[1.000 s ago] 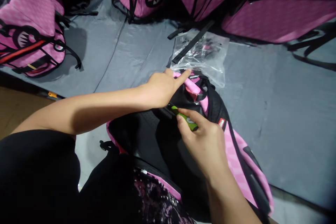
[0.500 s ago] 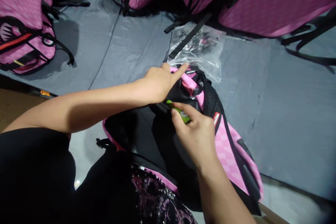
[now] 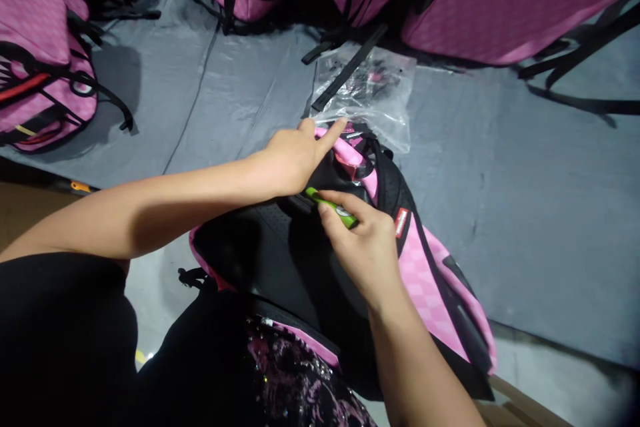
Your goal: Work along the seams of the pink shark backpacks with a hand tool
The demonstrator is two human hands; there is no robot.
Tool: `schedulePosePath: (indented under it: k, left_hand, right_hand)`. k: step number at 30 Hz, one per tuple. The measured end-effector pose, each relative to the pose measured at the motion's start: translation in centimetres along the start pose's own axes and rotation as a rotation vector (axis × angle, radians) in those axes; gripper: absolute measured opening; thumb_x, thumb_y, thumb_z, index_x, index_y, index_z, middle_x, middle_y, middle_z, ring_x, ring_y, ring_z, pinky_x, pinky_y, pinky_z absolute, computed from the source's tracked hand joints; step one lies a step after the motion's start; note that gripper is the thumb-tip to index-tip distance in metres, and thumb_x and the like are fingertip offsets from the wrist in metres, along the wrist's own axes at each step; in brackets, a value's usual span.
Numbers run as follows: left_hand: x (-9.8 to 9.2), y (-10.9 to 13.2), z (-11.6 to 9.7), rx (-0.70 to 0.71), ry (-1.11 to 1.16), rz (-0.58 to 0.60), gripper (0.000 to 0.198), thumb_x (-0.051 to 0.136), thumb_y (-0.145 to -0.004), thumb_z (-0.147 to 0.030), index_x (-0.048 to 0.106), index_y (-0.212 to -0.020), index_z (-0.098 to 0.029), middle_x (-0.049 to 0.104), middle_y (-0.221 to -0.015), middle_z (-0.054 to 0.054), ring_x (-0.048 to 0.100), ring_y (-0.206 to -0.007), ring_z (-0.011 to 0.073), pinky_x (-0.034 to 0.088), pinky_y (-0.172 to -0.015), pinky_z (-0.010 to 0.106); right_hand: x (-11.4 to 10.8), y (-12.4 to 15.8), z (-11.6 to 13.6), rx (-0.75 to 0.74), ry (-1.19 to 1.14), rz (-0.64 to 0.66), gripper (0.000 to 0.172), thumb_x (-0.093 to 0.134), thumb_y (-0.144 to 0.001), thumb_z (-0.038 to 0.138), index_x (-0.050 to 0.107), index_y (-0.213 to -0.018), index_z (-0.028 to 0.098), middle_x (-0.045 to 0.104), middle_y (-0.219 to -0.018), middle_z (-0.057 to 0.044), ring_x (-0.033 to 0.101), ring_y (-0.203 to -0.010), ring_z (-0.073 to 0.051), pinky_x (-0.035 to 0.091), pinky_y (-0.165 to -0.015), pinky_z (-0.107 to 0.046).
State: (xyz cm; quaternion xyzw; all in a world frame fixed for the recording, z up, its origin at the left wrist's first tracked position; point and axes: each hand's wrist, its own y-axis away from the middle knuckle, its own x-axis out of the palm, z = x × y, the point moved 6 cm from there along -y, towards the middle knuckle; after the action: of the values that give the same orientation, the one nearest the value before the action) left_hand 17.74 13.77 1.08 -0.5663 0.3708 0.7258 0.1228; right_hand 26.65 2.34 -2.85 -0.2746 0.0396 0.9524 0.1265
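View shifted; pink backpack (image 3: 45,47) left of left hand (image 3: 295,159) now cropped more. Green tool (image 3: 344,213) in right hand (image 3: 365,233) lies slightly flatter, its end brighter. Red label (image 3: 401,222) beside right knuckles shows fuller. More brown surface (image 3: 525,407) visible past right forearm.

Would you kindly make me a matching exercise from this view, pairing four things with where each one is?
Things:
1. green-handled tool
2. clear plastic bag
3. red label
4. left hand

Places:
A. on the grey table, with a black strap across it
B. by the pink handle at the top of the backpack
C. held in the right hand
D. beside the pink checked panel of the backpack

Right pairs: 1-C, 2-A, 3-D, 4-B
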Motion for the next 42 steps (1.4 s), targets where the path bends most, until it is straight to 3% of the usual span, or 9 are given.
schedulePosePath:
  k: [4,8,11,21,27,42]
  left_hand:
    - [0.0,-0.1,0.1,-0.009,-0.009,0.016,0.100,0.059,-0.083,-0.013,-0.006,-0.159,-0.022,0.044,-0.134,0.024,0.064,-0.100,0.0284,0.048,-0.083,0.036]
    - [0.0,-0.2,-0.1,-0.009,-0.015,0.027,0.099,0.058,-0.084,-0.013,-0.006,-0.159,-0.020,0.043,-0.135,0.025,0.064,-0.100,0.0280,0.049,-0.083,0.036]
    - [0.1,-0.3,-0.1,-0.010,-0.013,0.028,0.099,0.058,-0.083,-0.011,-0.004,-0.159,-0.019,0.043,-0.135,0.025,0.065,-0.098,0.0270,0.049,-0.082,0.035]
    - [0.1,-0.3,-0.1,0.002,-0.008,0.010,0.095,0.057,-0.084,-0.009,0.000,-0.160,-0.018,0.045,-0.132,0.025,0.066,-0.097,0.0260,0.049,-0.081,0.034]
    - [-0.1,0.0,-0.1,-0.001,-0.013,0.004,0.093,0.057,-0.085,-0.011,0.001,-0.160,-0.018,0.046,-0.132,0.024,0.066,-0.099,0.0266,0.050,-0.081,0.034]
    - [0.1,-0.2,0.1,-0.010,-0.026,-0.012,0.091,0.054,-0.085,-0.010,0.003,-0.160,-0.021,0.049,-0.127,0.021,0.069,-0.092,0.0261,0.052,-0.075,0.033]
  right_hand:
    - [0.2,0.0,0.2,0.007,0.027,-0.008,0.031,0.058,-0.089,0.035,0.076,-0.108,0.020,0.076,-0.082,-0.003,0.052,-0.047,-0.010,0.037,-0.049,-0.023]
    - [0.1,-0.2,0.7,-0.035,0.049,0.035,0.030,0.057,-0.088,0.033,0.077,-0.106,0.021,0.077,-0.086,-0.004,0.060,-0.054,-0.012,0.043,-0.054,-0.025]
    - [-0.2,-0.4,0.7,-0.037,0.122,0.035,0.030,0.057,-0.087,0.033,0.077,-0.107,0.021,0.077,-0.083,-0.003,0.057,-0.049,-0.012,0.042,-0.053,-0.025]
    - [-0.3,-0.7,1.1,-0.123,0.172,0.078,0.031,0.055,-0.089,0.031,0.076,-0.109,0.021,0.078,-0.097,-0.003,0.064,-0.056,-0.013,0.046,-0.055,-0.026]
    - [-0.7,-0.9,2.2,-0.202,0.318,0.108,0.028,0.057,-0.087,0.027,0.076,-0.108,0.021,0.079,-0.089,-0.002,0.067,-0.059,-0.015,0.044,-0.054,-0.025]
    - [-0.6,-0.7,1.8,-0.140,0.270,0.111,0.028,0.056,-0.089,0.027,0.075,-0.110,0.022,0.078,-0.093,-0.001,0.067,-0.058,-0.014,0.045,-0.054,-0.025]
